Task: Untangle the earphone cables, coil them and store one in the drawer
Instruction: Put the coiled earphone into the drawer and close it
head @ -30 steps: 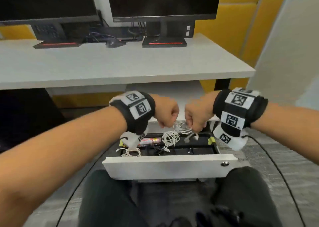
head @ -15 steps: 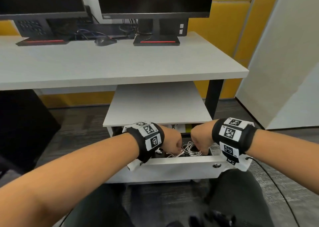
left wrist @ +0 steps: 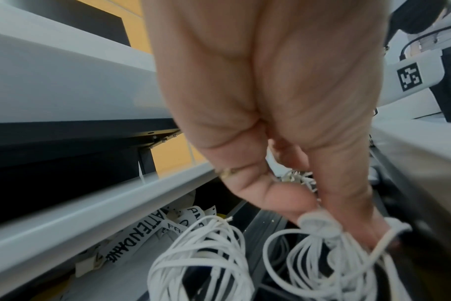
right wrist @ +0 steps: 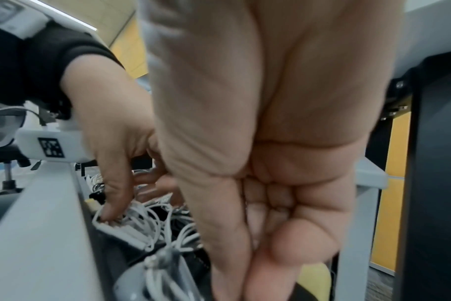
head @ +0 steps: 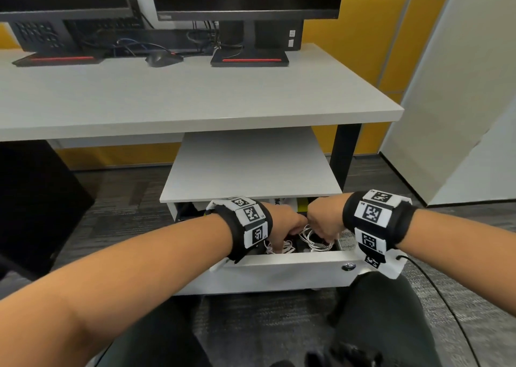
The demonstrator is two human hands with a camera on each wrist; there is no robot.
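The white drawer [head: 279, 271] under the desk stands pulled out. Both hands reach down into it, close together. My left hand [head: 283, 228] pinches a coiled white earphone cable [left wrist: 319, 226] between thumb and fingers, low in the drawer. A second white coil [left wrist: 201, 256] lies loose beside it on the drawer floor. My right hand [head: 322, 225] is curled, thumb against fingers, over white cable loops [head: 310, 239]; its grip on them is blurred in the right wrist view. In that view the left hand's fingertips [right wrist: 108, 215] sit on the cables [right wrist: 142, 222].
Printed paper strips [left wrist: 131, 240] and a yellow item [right wrist: 317, 275] lie in the drawer. A white cabinet top [head: 251, 171] overhangs its back. Above is the grey desk [head: 195, 101] with two monitors and a mouse [head: 162, 58]. A black desk leg [head: 344, 154] stands to the right.
Both hands have dropped from above the drawer down into it, carrying the white cable with them. The head view has tilted up, showing more of the desk.
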